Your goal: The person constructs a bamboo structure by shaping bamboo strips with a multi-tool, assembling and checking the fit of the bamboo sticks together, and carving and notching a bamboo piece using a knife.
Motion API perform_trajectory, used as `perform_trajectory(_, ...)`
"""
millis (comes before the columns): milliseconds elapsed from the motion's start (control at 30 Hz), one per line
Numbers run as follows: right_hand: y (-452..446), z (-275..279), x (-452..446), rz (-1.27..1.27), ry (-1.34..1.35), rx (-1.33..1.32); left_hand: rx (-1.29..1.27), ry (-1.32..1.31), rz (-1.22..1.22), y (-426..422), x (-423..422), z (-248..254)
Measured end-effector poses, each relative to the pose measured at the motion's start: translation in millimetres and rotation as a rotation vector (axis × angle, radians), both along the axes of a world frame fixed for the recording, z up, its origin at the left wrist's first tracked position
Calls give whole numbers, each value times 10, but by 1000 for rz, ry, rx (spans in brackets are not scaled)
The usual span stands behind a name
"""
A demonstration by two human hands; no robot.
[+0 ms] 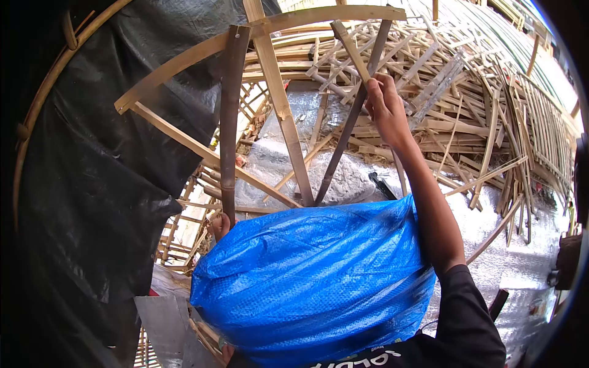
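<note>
My right hand (pixel 385 105) is closed round a short bamboo slat (pixel 351 52) at the upper right, beside a dark strip (pixel 354 110) of a fan-shaped bamboo frame. The frame has a curved top strip (pixel 178 63) and several strips that converge near the middle. My left hand (pixel 220 226) shows only in part at the lower end of a dark upright strip (pixel 228 122), with its fingers mostly hidden behind the strip and a blue sheet. The blue woven plastic sheet (pixel 313 276) covers my lap.
A large pile of bamboo strips (pixel 442 122) lies at the upper right. Black plastic sheeting (pixel 104 159) hangs on the left. Shiny silver sheeting (pixel 491 245) covers the ground at right. A grey mound (pixel 346 181) and a small black object (pixel 383 185) are beyond the blue sheet.
</note>
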State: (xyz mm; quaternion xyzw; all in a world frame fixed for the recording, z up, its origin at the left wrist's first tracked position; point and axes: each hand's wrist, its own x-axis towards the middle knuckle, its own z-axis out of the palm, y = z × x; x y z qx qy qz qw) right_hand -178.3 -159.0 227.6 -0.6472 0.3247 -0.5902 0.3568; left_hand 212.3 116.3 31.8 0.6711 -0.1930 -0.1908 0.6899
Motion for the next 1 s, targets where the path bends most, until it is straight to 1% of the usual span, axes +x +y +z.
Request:
perform_trajectory(67, 19, -2, -10, -34, 8, 37, 12, 5, 9, -36, 0, 7)
perform_trajectory(167, 107, 58, 2, -91, 17, -3, 30, 11, 11, -84, -47, 3)
perform_trajectory(233, 149, 74, 32, -296, 14, -149, 30, 10, 14, -95, -45, 3)
perform_trajectory(300, 132, 49, 58, -280, -5, -147, 32, 8, 19, -106, -48, -15)
perform_trajectory(500, 125, 5, 82, -362, -74, -126, 52, 14, 10, -202, -111, -45)
perform_trajectory(567, 141, 32, -2, -400, 36, 3, 45, 11, 20, -93, -107, -32)
perform_trajectory(633, 112, 25, -7, -394, 12, -31, 54, 15, 13, -177, -126, -43)
perform_trajectory(700, 122, 29, 12, -358, -140, -170, 57, 20, 12, -169, -131, -45)
perform_trajectory(733, 110, 41, 40, -360, -139, -171, 58, 23, 8, -170, -140, -50)
perform_trajectory(800, 77, 63, 102, -428, -174, -311, 69, 23, 9, -150, -156, -71)
perform_trajectory(833, 76, 75, 100, -433, -174, -309, 64, 16, 17, -87, -151, -72)
perform_trajectory(900, 78, 128, 77, -413, -66, -128, 67, 11, 6, -159, -161, -71)
perform_trajectory(1000, -7, 84, 48, -422, -98, -174, 72, 17, -6, -259, -210, -58)
